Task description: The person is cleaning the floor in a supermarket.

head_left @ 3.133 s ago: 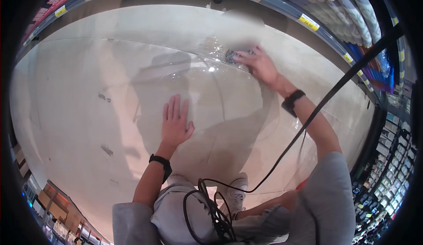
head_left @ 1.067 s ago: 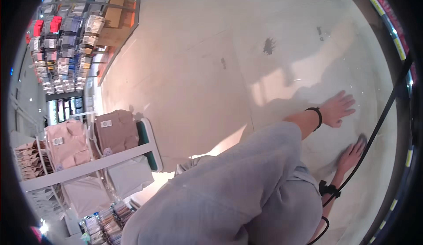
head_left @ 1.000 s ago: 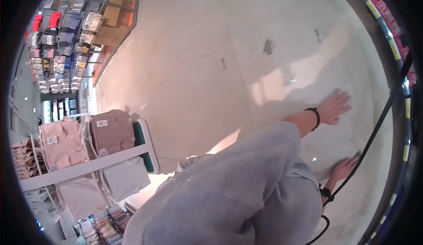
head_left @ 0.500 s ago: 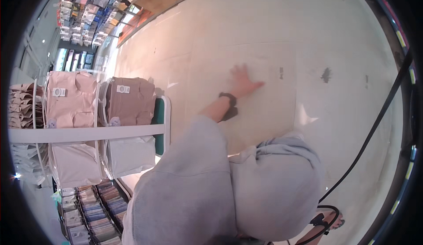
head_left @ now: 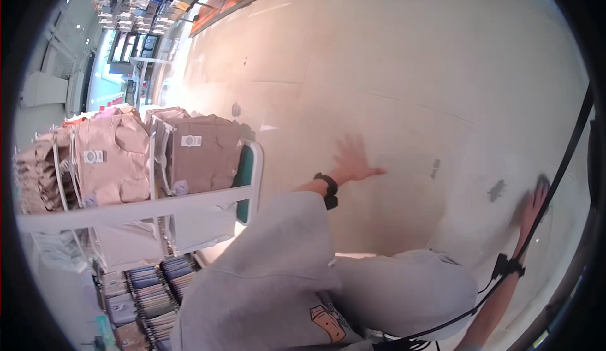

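Note:
My left hand [head_left: 355, 161] is spread over the pale, seamed surface [head_left: 379, 212], fingers apart and with nothing in it. A dark band [head_left: 329, 190] circles its wrist, below which is a grey sleeve [head_left: 278, 243]. Far to the right, my right hand [head_left: 534, 207] reaches out with its fingers stretched along the same surface. A dark patch shows at its fingertips; whether it is a shadow or a mark, I cannot tell. A black cable [head_left: 562, 168] crosses in front of that hand and runs past a dark band [head_left: 514, 266] on its wrist.
To the left, a white rack [head_left: 139, 211] carries packaged pink garments [head_left: 117, 161] and brown garments [head_left: 205, 155], with rows of folded goods [head_left: 151, 294] below. Packets [head_left: 142, 0] hang at the far left. Dark smudges [head_left: 496, 191] mark the surface between my hands.
My right arm has come into view at the right, its hand now out on the pale surface. The view has shifted, so the rack and smudges sit lower. My left hand remains spread.

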The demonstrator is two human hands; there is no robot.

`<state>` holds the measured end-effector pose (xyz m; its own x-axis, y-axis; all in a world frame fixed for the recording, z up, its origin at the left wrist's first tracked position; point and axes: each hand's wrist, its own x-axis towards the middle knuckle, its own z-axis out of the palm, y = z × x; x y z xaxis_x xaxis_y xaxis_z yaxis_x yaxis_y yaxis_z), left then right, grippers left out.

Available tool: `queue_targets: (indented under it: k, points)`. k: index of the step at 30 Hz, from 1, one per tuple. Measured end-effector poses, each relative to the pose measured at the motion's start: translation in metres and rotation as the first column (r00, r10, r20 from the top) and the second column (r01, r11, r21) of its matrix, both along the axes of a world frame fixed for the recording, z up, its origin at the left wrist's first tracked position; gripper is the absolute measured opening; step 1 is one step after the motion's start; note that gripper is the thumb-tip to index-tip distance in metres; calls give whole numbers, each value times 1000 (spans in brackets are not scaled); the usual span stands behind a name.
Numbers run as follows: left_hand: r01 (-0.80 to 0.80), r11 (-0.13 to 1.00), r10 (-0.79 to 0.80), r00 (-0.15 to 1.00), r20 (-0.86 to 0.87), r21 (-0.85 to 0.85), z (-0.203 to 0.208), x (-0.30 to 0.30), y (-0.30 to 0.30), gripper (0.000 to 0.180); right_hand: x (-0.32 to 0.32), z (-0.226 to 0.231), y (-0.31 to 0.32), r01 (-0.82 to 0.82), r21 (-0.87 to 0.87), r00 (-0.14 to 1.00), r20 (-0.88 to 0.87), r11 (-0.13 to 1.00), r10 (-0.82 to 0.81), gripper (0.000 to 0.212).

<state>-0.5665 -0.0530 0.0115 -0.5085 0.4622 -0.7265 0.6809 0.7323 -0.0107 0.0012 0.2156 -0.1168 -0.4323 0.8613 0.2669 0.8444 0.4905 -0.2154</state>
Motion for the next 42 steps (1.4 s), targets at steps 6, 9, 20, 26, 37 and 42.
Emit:
queue_targets:
  k: [6, 9, 20, 26, 37, 42]
  points:
    - [-33, 996, 33, 999, -2, 80, 3, 0, -5, 146, -222, 98, 70, -246, -384, 947, 101, 890, 306, 59]
    - [12, 986, -7, 1000, -26, 169, -20, 8, -4, 142, -231, 70, 128, -242, -360, 918, 215, 901, 333, 67]
    - [-66, 955, 87, 994, -59, 290, -17, 9, -31, 136, -295, 101, 220, -212, -588, 768, 394, 781, 506, 76]
    - [-38, 906, 78, 994, -77, 421, -21, 6, -20, 134, -246, 46, 300, -533, -505, 478, 483, 680, 733, 50]
    - [-80, 932, 119, 989, -89, 352, -23, 19, -23, 133, -259, 6, 296, -409, -421, 654, 484, 810, 582, 71]
    - [-101, 901, 179, 973, -149, 422, 3, 20, -26, 133, -311, 84, 279, -296, -492, 763, 395, 819, 513, 75]
